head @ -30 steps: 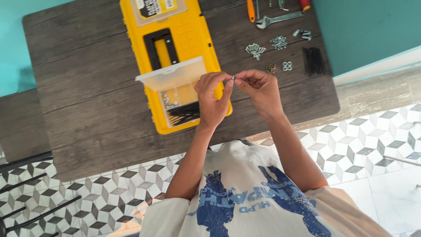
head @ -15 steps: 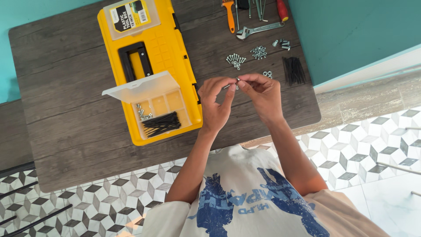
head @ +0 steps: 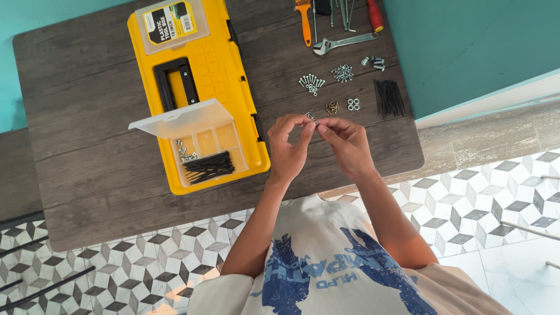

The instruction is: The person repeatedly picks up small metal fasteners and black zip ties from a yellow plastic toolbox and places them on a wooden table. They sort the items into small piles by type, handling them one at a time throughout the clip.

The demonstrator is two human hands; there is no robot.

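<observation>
Above the dark wooden surface [head: 87,146], just right of the yellow toolbox [head: 198,87]: both hands raised and meeting fingertip to fingertip. Left hand [head: 290,149] with thumb and forefinger pinched nearly closed on a tiny metal piece [head: 312,118], probably a small screw or nut, too small to tell which. Right hand [head: 348,146] with its fingers closed onto the same piece from the other side, remaining fingers loosely curled. Whether turning or only holding, impossible to tell.

Compared with half a second and a full second ago: same pinch, same pairing of hands, no release and no new pick-up. Mainly a shift of view, with the toolbox and the hardware sliding lower and further into sight, so more of the far edge now showing. By that reading, fine fingertip work on the one small piece continuing, not yet set down.

Around the hands: open clear-lidded compartment [head: 181,119] of the toolbox holding black nails [head: 209,167] and a few silver screws [head: 185,153]. Beyond the fingers, small sorted heaps of silver bolts [head: 311,83], nuts [head: 353,104], a brass-coloured bit [head: 332,107], a bundle of black nails [head: 389,98]. Further off, an adjustable wrench [head: 344,43] and screwdrivers [head: 304,22] at the far edge.
</observation>
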